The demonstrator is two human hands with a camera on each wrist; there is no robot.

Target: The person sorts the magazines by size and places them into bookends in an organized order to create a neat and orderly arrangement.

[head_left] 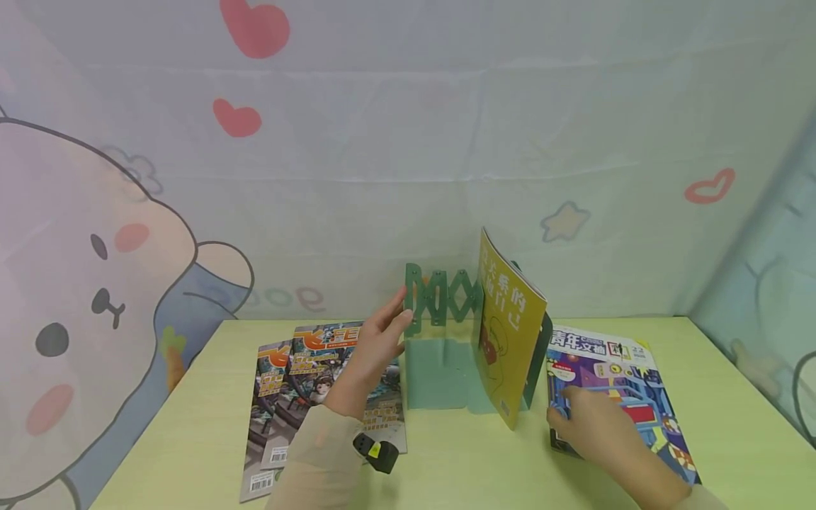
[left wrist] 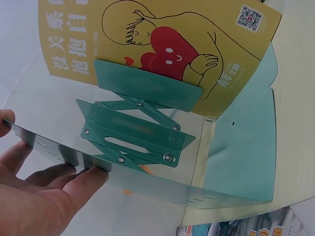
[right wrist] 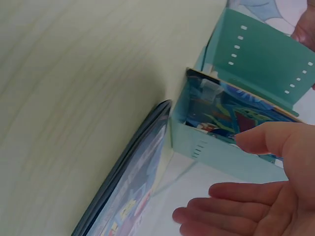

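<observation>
Left hand (head_left: 372, 347) gripping green bookend's (head_left: 440, 340) left plate; right hand (head_left: 589, 421), fingers relaxed, resting on blue magazine (head_left: 627, 386) lying right of it.

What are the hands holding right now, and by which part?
The left hand grips the bookend's left end plate; the right hand rests on a magazine.
</observation>
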